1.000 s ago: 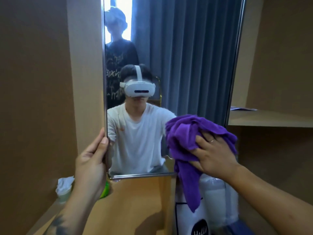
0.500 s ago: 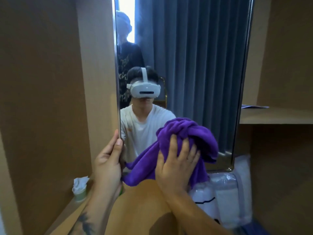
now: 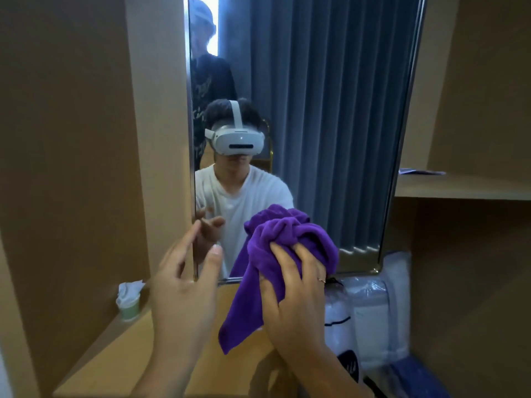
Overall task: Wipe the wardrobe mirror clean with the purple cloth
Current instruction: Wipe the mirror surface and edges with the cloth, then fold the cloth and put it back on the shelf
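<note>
Right hand grips bunched, fuzzy purple cloth against mirror, bottom edge. Left hand spread wide, holding nothing.

Dim, warm indoor light. Only bright source is a blown-out window strip reflected at the mirror top left. Left hand motion-blurred; whole frame soft. Wide-angle bends the wardrobe panels at the edges. Soft shadow under the hands on the surface.
</note>
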The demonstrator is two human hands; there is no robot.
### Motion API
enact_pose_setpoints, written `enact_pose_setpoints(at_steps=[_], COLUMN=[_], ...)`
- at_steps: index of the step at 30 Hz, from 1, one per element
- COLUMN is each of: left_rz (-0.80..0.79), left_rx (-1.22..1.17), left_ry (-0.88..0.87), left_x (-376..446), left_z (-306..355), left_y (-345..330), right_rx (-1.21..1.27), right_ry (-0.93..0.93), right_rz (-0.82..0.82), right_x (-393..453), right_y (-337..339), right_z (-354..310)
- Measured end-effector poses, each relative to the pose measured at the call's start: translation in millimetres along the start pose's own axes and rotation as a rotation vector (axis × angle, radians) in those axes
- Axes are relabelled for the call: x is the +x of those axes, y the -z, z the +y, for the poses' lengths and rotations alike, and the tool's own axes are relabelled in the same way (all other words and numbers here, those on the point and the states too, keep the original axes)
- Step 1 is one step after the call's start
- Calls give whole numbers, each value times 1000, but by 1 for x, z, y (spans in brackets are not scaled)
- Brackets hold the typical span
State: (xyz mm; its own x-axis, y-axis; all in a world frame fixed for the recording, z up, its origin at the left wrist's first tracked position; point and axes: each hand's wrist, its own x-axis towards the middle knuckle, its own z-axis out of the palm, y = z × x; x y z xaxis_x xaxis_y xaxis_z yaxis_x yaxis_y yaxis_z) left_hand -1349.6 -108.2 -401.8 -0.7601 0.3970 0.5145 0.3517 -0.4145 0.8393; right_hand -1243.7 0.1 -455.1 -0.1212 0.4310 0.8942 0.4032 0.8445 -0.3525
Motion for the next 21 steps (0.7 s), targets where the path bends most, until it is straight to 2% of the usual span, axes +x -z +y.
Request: enact_pose_setpoints(at_steps=[2, 5, 8, 10, 12, 14, 16, 21], left_rz=[-78, -286, -503, -512, -500, -508, -506, -613], left_rx=[11, -148, -253, -268, -264, -265, -278, -238], left_ry=[-19, 180, 384, 472, 565, 624, 665, 721], left_x=[-30, -65, -93, -112, -127, -139, -144, -132], left_z=[1, -16, -48, -68, -83, -95, -102, -83], left_y=[0, -5, -11, -12, -11, -9, -9, -25], right_rx=[97, 204, 290, 277, 324, 548, 700, 648], right_ry=[-59, -139, -301, -392, -500, -719, -882, -1018], right_rz=[-2, -7, -3, -36, -141, -286, -355, -395], right_x=[-20, -60, -103, -134, -160, -171, -168, -135], right_y=[9, 22, 29, 35, 49, 66, 79, 87], right_z=[-3, -6, -11, -8, 1, 9, 17, 33])
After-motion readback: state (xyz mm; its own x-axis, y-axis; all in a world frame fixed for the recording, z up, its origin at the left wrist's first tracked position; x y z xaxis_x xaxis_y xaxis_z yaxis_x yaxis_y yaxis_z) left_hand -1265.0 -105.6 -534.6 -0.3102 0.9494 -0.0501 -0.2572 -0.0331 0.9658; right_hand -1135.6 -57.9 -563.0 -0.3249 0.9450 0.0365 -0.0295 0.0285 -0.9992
